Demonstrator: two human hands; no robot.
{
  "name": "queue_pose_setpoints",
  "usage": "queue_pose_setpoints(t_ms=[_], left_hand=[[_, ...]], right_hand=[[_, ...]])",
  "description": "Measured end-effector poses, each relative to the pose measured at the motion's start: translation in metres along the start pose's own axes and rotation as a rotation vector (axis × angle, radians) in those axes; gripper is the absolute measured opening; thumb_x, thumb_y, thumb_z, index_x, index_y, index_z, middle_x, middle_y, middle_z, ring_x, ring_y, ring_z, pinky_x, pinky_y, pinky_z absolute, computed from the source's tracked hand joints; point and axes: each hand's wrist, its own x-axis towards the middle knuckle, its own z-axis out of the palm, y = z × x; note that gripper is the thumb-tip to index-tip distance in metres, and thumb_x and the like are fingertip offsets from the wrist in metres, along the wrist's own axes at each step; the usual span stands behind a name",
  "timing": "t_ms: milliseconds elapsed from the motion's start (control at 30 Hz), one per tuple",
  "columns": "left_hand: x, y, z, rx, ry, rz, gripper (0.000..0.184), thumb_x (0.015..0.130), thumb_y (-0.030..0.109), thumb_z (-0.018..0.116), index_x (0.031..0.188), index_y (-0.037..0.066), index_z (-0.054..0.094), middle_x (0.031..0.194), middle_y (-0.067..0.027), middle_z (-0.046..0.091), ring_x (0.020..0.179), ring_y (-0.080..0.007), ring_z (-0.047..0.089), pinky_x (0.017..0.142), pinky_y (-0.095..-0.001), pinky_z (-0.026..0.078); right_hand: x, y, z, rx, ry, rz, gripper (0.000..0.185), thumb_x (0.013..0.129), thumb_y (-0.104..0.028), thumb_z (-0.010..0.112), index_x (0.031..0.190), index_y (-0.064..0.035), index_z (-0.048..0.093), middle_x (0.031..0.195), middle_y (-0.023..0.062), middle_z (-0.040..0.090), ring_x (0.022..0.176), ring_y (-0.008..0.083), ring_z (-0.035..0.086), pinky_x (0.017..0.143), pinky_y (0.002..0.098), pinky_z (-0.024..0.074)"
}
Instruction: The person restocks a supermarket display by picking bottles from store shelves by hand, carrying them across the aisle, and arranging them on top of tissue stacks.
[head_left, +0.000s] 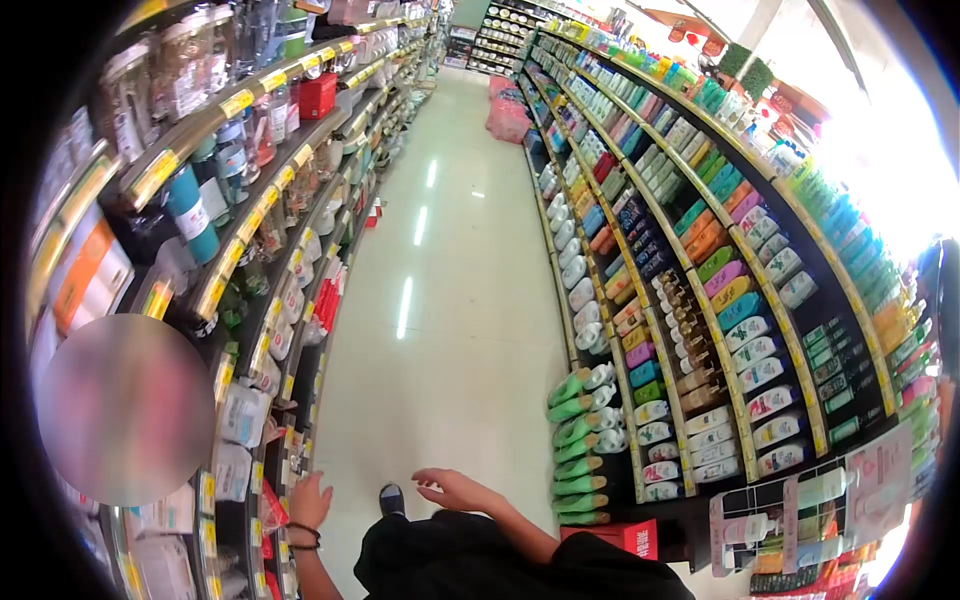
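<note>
My left hand (pixel 309 502) hangs beside the lower left shelves, its fingers apart and nothing in them. A dark beaded bracelet (pixel 305 535) circles that wrist. Nearest to it are red packages (pixel 271 510) on a low shelf; whether the hand touches them I cannot tell. In front of my body, over the aisle floor, my right hand (pixel 455 490) is held with loosely bent, separated fingers and holds nothing. Just left of it on the floor shows a dark shoe (pixel 392 499).
A pale tiled aisle floor (pixel 450 250) runs ahead. Left shelves carry cups and a blue tumbler (pixel 191 215); right shelves hold rows of bottles (pixel 765 373). Green-and-white bottles (pixel 580 440) stand low right. Pink bundles (pixel 508 115) sit farther along. A wire rack (pixel 780 520) juts out right.
</note>
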Motion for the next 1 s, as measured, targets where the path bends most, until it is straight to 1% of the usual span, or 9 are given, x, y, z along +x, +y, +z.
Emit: queue_pose_setpoints(t_ms=[200,267,400,500,567,667,767,867,1000], left_hand=[[0.156,0.076,-0.036,-0.191,0.079,0.215,0.042,0.089,0.015,0.068,0.127,0.0,0.059,0.122,-0.0219,0.064,0.114,-0.0405,0.059,0.098,-0.0483,0.048],[0.192,0.132,-0.041,-0.191,0.015,0.357,0.042,0.089,0.017,0.068,0.126,0.0,0.059,0.121,-0.022,0.065,0.114,-0.0408,0.059,0.098,-0.0481,0.048],[0.249,0.225,-0.037,-0.052,-0.365,0.48,0.036,0.091,0.02,0.064,0.122,0.002,0.061,0.114,-0.0212,0.066,0.108,-0.04,0.061,0.091,-0.0487,0.05],[0.311,0.223,0.038,-0.208,-0.376,0.73,0.031,0.093,0.015,0.057,0.122,0.005,0.061,0.107,-0.0204,0.068,0.099,-0.04,0.064,0.086,-0.0513,0.052],[0.358,0.24,0.033,-0.193,-0.521,0.648,0.031,0.094,0.018,0.057,0.122,0.006,0.061,0.11,-0.0188,0.067,0.1,-0.0389,0.064,0.086,-0.0507,0.052],[0.446,0.249,0.025,0.129,-0.419,0.651,0.031,0.094,0.02,0.058,0.122,0.007,0.062,0.109,-0.0168,0.068,0.1,-0.038,0.065,0.085,-0.0499,0.053],[0.529,0.314,0.013,0.215,-0.315,0.736,0.031,0.094,0.022,0.06,0.122,0.008,0.062,0.105,-0.0155,0.069,0.098,-0.0376,0.065,0.083,-0.0491,0.053],[0.582,0.393,0.01,0.053,-0.243,0.849,0.033,0.092,0.02,0.064,0.122,0.007,0.062,0.104,-0.016,0.07,0.097,-0.0359,0.066,0.083,-0.0474,0.053],[0.639,0.447,0.027,-0.239,-0.388,0.821,0.033,0.09,0.017,0.066,0.121,0.006,0.064,0.107,-0.0155,0.07,0.096,-0.0334,0.067,0.083,-0.0443,0.054]], right_hand=[[0.062,0.011,-0.037,0.164,0.078,0.042,0.032,0.101,-0.021,0.058,0.124,0.001,0.062,0.11,0.0177,0.07,0.1,0.027,0.069,0.088,0.039,0.0553],[0.078,0.018,-0.054,0.219,0.121,0.05,0.03,0.101,-0.02,0.059,0.123,0.0008,0.062,0.109,0.0176,0.07,0.099,0.0261,0.069,0.088,0.0386,0.055],[0.117,0.045,-0.108,0.331,0.154,0.118,0.031,0.101,-0.022,0.059,0.121,0.0013,0.062,0.108,0.017,0.071,0.097,0.0255,0.069,0.088,0.038,0.0547],[0.157,0.084,-0.159,0.271,0.194,0.144,0.032,0.1,-0.023,0.06,0.121,0.0009,0.063,0.107,0.016,0.071,0.096,0.0249,0.069,0.087,0.0374,0.0545],[0.178,0.111,-0.19,0.283,0.314,0.093,0.032,0.1,-0.024,0.061,0.12,0.0002,0.064,0.106,0.0154,0.072,0.095,0.0241,0.069,0.087,0.0369,0.0543],[0.212,0.13,-0.253,0.397,0.481,0.115,0.032,0.099,-0.024,0.062,0.121,-0.0004,0.064,0.102,0.0136,0.072,0.094,0.0222,0.068,0.084,0.036,0.0541],[0.24,0.143,-0.325,0.467,0.619,0.107,0.031,0.1,-0.023,0.061,0.12,0.0005,0.064,0.099,0.0092,0.071,0.088,0.0168,0.066,0.079,0.0311,0.0536],[0.26,0.158,-0.38,0.688,0.718,0.093,0.029,0.101,-0.022,0.06,0.119,-0.0004,0.064,0.099,0.0061,0.07,0.083,0.0126,0.063,0.072,0.0273,0.0515],[0.27,0.171,-0.445,1.004,0.834,0.067,0.024,0.102,-0.019,0.058,0.117,-0.0026,0.065,0.098,0.0047,0.069,0.084,0.0115,0.061,0.07,0.026,0.0488]])
